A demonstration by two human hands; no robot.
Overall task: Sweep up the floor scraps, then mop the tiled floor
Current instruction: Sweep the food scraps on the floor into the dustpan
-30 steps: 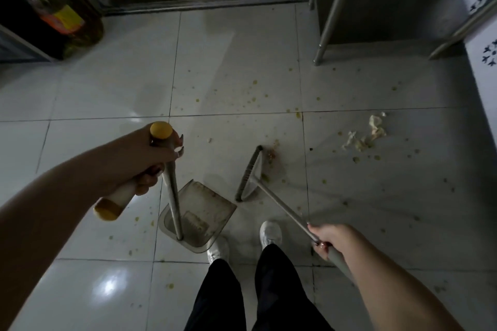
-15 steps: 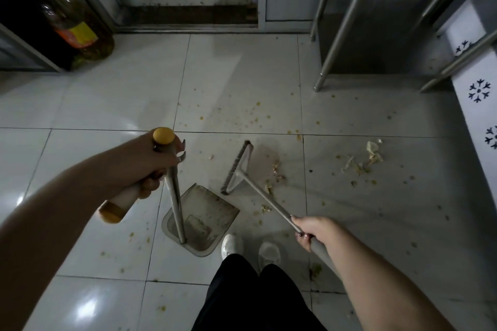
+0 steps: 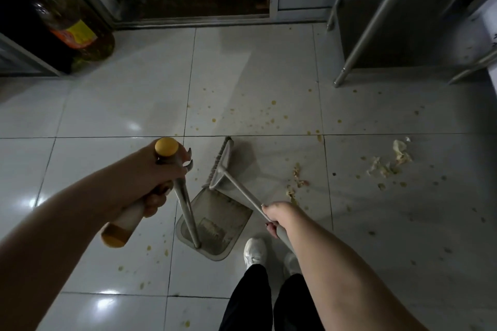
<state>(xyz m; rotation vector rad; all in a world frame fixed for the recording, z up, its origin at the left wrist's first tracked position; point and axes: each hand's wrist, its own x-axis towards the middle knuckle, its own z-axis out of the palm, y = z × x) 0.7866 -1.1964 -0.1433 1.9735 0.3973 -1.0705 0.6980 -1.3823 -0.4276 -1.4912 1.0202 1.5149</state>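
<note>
Now your left hand [image 3: 158,177] is wrapped tight round the dustpan handle [image 3: 185,204] | dustpan [image 3: 215,223] on the floor [image 3: 107,115] before your shoes | right hand [image 3: 279,216] clenches the broom shaft [image 3: 242,192]; its upper end hidden behind your forearm | broom head [image 3: 219,164] at the pan's mouth | scraps [image 3: 387,161] lie right, dim, hard to identify.
</note>
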